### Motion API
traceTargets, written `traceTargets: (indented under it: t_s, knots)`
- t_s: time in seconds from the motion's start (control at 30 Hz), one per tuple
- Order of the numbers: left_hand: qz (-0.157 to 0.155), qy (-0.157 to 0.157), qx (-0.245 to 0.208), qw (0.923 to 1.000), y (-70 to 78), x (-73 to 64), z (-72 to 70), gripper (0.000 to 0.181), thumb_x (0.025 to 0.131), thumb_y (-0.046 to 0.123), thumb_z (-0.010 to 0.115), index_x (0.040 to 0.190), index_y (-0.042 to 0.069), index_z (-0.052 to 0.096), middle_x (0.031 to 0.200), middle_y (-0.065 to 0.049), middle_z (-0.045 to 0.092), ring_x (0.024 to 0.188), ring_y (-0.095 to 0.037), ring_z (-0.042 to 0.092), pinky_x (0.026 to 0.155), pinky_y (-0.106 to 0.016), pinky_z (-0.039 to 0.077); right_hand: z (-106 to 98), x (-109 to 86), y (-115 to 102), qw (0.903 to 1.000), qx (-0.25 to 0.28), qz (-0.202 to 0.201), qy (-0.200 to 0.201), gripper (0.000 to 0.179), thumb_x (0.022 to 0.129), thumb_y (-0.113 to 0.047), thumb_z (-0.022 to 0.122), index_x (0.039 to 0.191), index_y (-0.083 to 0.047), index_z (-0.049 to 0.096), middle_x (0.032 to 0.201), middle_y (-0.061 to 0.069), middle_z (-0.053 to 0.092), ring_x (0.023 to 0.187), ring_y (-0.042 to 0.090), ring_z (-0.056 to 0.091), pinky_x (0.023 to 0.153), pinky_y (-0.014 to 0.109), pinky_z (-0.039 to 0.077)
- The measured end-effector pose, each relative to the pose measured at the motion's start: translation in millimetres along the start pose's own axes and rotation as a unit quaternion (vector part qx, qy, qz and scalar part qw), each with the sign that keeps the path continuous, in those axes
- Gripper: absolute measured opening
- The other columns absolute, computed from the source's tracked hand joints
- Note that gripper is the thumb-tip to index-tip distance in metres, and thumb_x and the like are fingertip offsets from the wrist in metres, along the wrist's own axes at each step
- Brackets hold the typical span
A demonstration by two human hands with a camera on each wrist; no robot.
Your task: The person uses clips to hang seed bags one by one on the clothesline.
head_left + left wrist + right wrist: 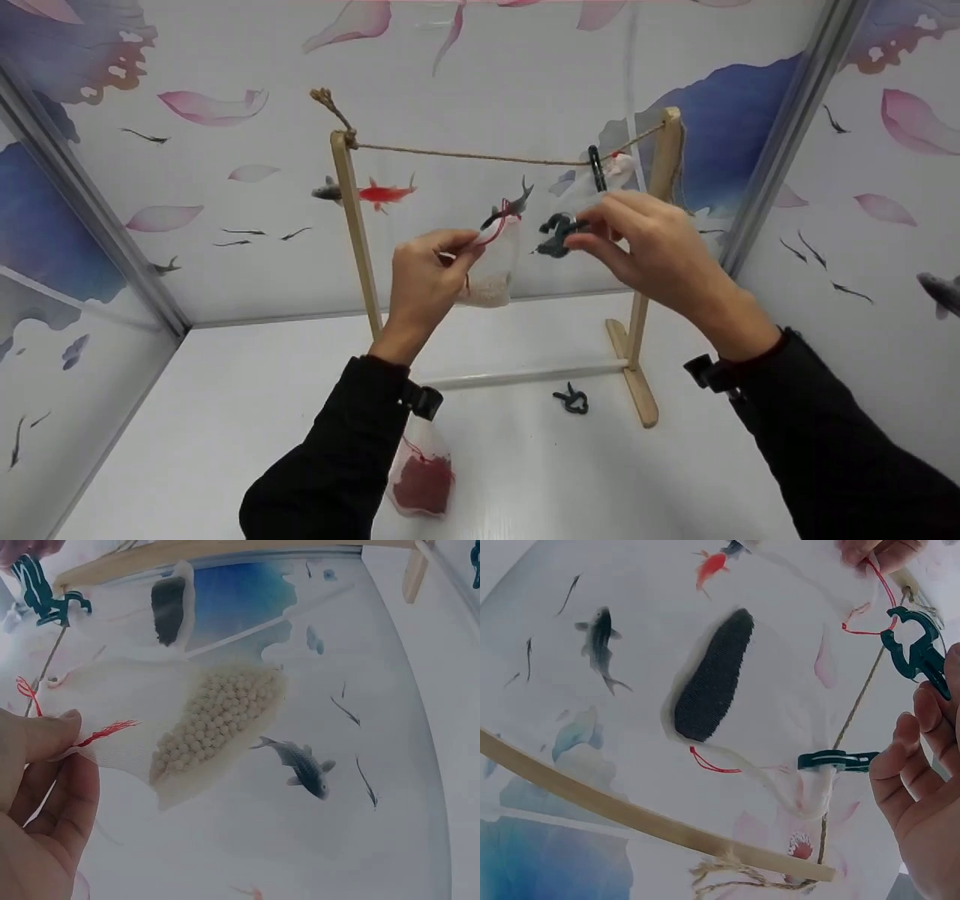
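Observation:
My left hand pinches the top edge of a white mesh drawstring bag between thumb and fingers. Pale round beads fill its lower part, and its red cord loops above the fingers. To the right, my right hand holds a dark green spring clip by its handles, the clip's jaws apart and turned toward the bag. Beyond the right hand, a second mesh bag with dark contents hangs from the twine, held by another green clip. In the head view, that bag is partly behind the hand.
A wooden frame carries the twine between its two posts. On the white table lie a loose green clip near the right foot and a mesh bag with red contents beside the left sleeve. Printed walls enclose the table.

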State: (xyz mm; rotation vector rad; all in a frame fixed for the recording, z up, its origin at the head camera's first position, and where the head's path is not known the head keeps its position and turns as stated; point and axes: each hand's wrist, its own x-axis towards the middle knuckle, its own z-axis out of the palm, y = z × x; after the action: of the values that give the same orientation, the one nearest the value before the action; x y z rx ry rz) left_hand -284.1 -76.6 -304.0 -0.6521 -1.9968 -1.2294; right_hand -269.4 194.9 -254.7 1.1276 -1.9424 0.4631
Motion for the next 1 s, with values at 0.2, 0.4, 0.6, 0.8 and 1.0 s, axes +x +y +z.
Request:
traceTargets:
  t_s: [0.2,0.4,0.6,0.8,1.0]
  knots:
    - [-0.008,0.004,-0.025,0.9996,4.6,21.5,1.1,0.012,0.087,0.004,0.08,0.097,-0.001,0.08,0.091,-0.01,0.077,0.071,-0.016,0.07,0.064,-0.022,0.054,-12.8,29.4,11.3,0.9996,-0.028,-0.008,0.007,0.02,0.093,-0.02,0.075,0.095,-0.001,0.069,0.082,0.01,0.062,0.072,0.024,0.055,0.063,0.028,0.04]
    - [-0.001,0.018,-0.032,0.9993,3.4,36.2,6.4,0.01,0.087,0.002,0.079,0.096,-0.001,0.08,0.091,-0.01,0.077,0.074,-0.016,0.069,0.068,-0.024,0.055,-21.2,52.6,21.8,0.9979,-0.062,-0.015,-0.013,0.024,0.097,-0.025,0.069,0.092,-0.002,0.07,0.082,0.011,0.067,0.075,0.026,0.054,0.066,0.032,0.04]
    - [0.02,0.039,-0.035,0.9984,2.6,44.9,13.0,0.01,0.087,0.001,0.079,0.096,-0.002,0.08,0.091,-0.011,0.077,0.076,-0.018,0.07,0.07,-0.025,0.056,-26.6,65.8,30.3,0.9962,-0.075,0.019,-0.042,0.028,0.099,-0.027,0.067,0.093,0.0,0.069,0.083,0.012,0.067,0.078,0.028,0.052,0.067,0.035,0.038]
    - [0.036,0.047,-0.026,0.9979,0.4,49.8,17.4,0.009,0.086,-0.001,0.079,0.094,-0.001,0.08,0.089,-0.01,0.077,0.074,-0.017,0.069,0.069,-0.024,0.054,-29.5,71.0,37.0,0.994,-0.073,0.044,-0.069,0.026,0.098,-0.026,0.068,0.092,-0.001,0.07,0.081,0.01,0.067,0.077,0.027,0.048,0.067,0.035,0.034]
    - [0.032,0.051,-0.014,0.9981,-3.2,53.0,20.3,0.008,0.086,-0.002,0.078,0.093,-0.001,0.081,0.089,-0.009,0.077,0.073,-0.016,0.067,0.067,-0.023,0.053,-24.9,74.7,42.0,0.9894,-0.084,0.046,-0.109,0.026,0.099,-0.027,0.067,0.091,-0.002,0.071,0.082,0.01,0.069,0.078,0.028,0.045,0.066,0.035,0.032]
